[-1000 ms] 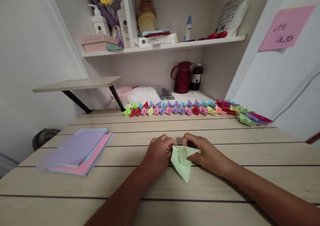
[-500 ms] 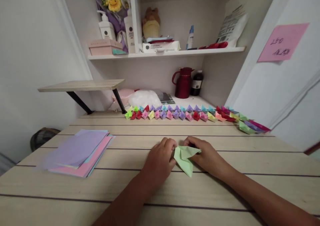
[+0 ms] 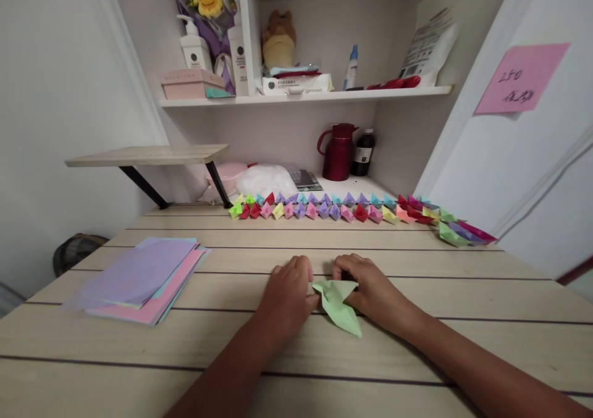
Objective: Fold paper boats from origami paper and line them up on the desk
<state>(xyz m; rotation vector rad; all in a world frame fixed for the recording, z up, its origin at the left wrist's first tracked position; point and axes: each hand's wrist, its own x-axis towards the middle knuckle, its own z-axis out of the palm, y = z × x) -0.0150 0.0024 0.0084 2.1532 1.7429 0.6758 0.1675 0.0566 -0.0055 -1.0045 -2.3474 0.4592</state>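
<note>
A light green folded paper (image 3: 340, 307) lies on the wooden table (image 3: 296, 350), one point aimed toward me. My left hand (image 3: 287, 294) is curled, its fingers pinching the paper's left corner. On the other side my right hand (image 3: 370, 288) is closed on the paper's upper right edge and presses it to the table. Both forearms reach in from the bottom edge.
A stack of purple, pink and blue paper sheets (image 3: 141, 279) lies at the left. Several small coloured paper boats (image 3: 333, 209) form rows along the table's far edge. Behind stand a red jug (image 3: 337, 151), a dark bottle (image 3: 362, 154) and a raised wooden shelf (image 3: 148, 156).
The green paper has been turned and flattened; its long point now aims down-right. Both hands shifted slightly left and lower. The view tilted a little.
</note>
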